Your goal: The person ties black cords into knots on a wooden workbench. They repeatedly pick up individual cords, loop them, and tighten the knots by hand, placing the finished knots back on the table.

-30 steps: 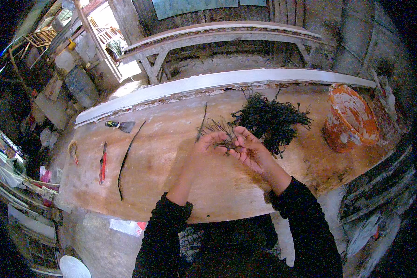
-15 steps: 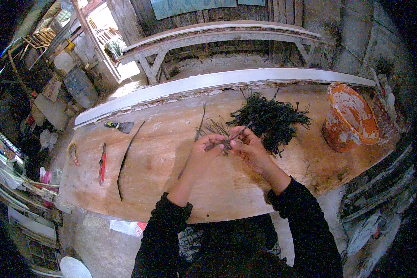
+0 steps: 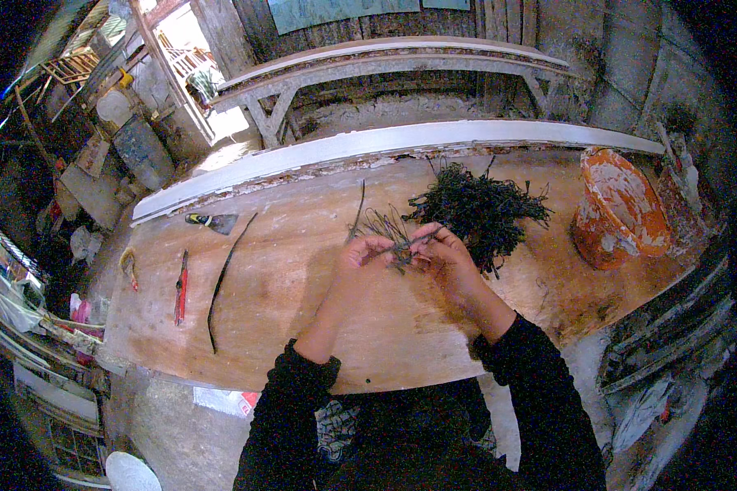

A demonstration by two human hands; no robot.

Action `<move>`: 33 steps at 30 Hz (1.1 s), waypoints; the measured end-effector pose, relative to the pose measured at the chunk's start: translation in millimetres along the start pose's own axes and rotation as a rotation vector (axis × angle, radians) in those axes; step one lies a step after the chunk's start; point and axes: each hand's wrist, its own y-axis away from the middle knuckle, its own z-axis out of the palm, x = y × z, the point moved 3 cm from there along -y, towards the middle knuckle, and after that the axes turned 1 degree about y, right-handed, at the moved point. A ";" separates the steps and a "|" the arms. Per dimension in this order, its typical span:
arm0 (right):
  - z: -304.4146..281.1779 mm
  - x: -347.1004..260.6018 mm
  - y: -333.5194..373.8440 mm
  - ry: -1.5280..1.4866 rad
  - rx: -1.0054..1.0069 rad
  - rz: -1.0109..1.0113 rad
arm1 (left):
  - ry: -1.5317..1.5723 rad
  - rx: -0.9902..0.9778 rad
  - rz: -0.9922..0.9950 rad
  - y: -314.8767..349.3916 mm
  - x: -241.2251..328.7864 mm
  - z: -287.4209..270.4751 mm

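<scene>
My left hand (image 3: 368, 252) and my right hand (image 3: 442, 252) are close together above the middle of the wooden table (image 3: 303, 344). Between them is a dark, thin strip (image 3: 400, 249), pinched by the fingers of both hands. Just beyond my fingers lies a small bunch of thin dark strands (image 3: 381, 222); where it ends behind the hands is hidden. A large tangled heap of black strips (image 3: 483, 209) sits beyond my right hand. One long dark strip (image 3: 360, 204) lies past my left hand, partly covered by it.
Further left lie a curved black strip (image 3: 219, 286), a red-handled cutter (image 3: 181, 290), a putty knife (image 3: 213, 222) and a brush (image 3: 128, 270). An orange bucket (image 3: 585, 233) smeared white leans at the right. A long white moulding (image 3: 385, 136) runs along the table's far edge.
The fingers of both hands have shifted slightly around the strip, and my right fingers have closed in more over it. Everything else on the table lies as before.
</scene>
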 end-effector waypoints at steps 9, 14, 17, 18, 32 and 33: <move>-0.3 -18.2 0.5 -0.236 -0.138 -0.100 | -0.013 0.136 0.009 -12.1 -24.5 -17.5; -3.5 -15.5 0.9 -0.214 -0.154 -0.100 | -0.030 0.176 -0.024 -13.8 -27.7 -22.4; -7.5 -11.6 -0.5 -0.117 -0.192 -0.102 | -0.010 0.163 -0.048 -14.2 -25.5 -23.8; -8.0 -10.7 -1.0 -0.084 -0.208 -0.099 | 0.012 0.157 -0.043 -14.2 -25.4 -24.0; -11.1 -22.1 -6.6 0.985 0.336 -0.398 | 0.175 -0.267 -0.109 3.5 6.4 5.0; -16.0 -22.7 -9.6 1.120 0.358 -0.403 | 0.121 -0.349 -0.066 7.1 0.7 11.3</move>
